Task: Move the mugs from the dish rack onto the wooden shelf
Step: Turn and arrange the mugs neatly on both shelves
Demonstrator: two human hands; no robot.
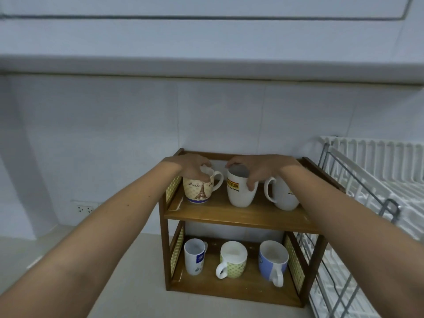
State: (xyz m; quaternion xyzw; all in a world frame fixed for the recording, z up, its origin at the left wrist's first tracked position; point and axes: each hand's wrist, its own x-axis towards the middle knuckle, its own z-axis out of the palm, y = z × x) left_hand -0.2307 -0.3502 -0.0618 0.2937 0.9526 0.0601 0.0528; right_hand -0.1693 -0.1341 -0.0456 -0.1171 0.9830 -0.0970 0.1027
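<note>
A: Mugs everywhere on the wooden shelf (pixel 238 218) now. How many do you count?

B: Six. On the top board, a Paris mug (pixel 199 191), a white mug with a yellow label (pixel 241 191) and a plain white mug (pixel 283 193). On the bottom board, a tall white mug (pixel 194 257), a yellow patterned mug (pixel 232 259) and a blue mug (pixel 273 260).

A: And the hands?

B: Both are on the top board. The left hand (pixel 191 167) is closed over the rim of the Paris mug; the right hand (pixel 257 169) grips the rim of the labelled mug, fingers over the lip and thumb down its side. Both mugs look to be resting on the board, upright.

A: So these two are just being set down?

B: That is my reading, though I cannot rule out a small adjustment of their places.

A: Anything left in the dish rack (pixel 376 180)?

B: The part in view, to the right of the shelf on the bench (pixel 128 283), shows no mugs. Its far end is out of frame, so I cannot say for certain, but the task looks nearly finished.
</note>
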